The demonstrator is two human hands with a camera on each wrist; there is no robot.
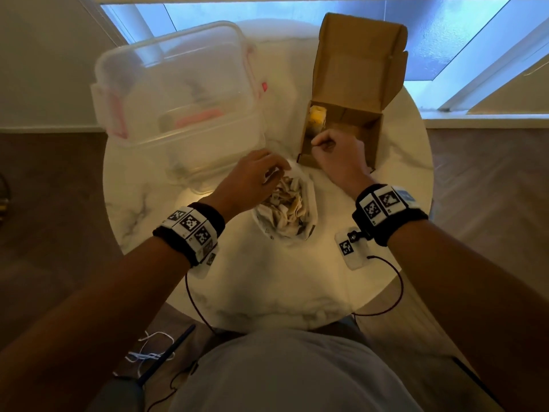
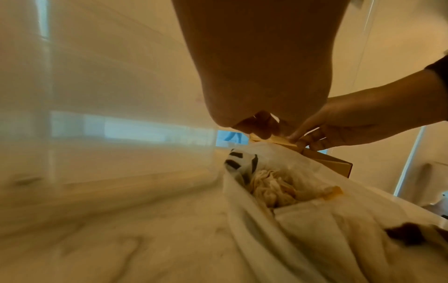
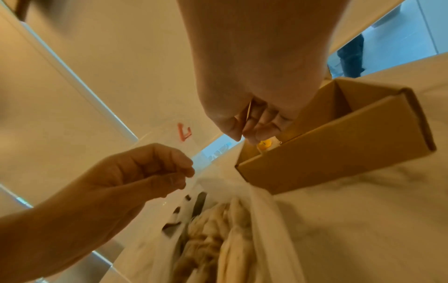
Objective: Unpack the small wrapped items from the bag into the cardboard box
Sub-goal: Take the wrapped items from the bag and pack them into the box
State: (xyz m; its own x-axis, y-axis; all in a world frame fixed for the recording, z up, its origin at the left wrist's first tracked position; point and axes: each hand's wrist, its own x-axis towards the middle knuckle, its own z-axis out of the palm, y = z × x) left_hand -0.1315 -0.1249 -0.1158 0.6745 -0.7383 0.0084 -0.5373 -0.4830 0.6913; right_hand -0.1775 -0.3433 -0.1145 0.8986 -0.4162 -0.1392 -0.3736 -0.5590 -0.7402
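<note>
A translucent white bag (image 1: 309, 209) lies open at the middle of the table, full of pale wrapped items (image 1: 285, 200). My left hand (image 1: 267, 171) pinches the bag's far rim; the right wrist view shows that hand (image 3: 188, 175) with thumb and fingers closed on the film. The open cardboard box (image 1: 374, 138) stands just right of the bag, lid flap up. One yellow wrapped item (image 1: 316, 118) sits in its left corner. My right hand (image 1: 316, 141) hovers over the box's near edge, fingertips curled together right by the yellow item (image 3: 264, 143). Whether they hold its wrapper is unclear.
A large clear plastic container (image 1: 142, 69) with pink clips stands at the back left, close to the bag. The round marble table (image 1: 282, 286) ends near my body. A white marker tag (image 1: 352, 248) on a cable hangs by my right wrist.
</note>
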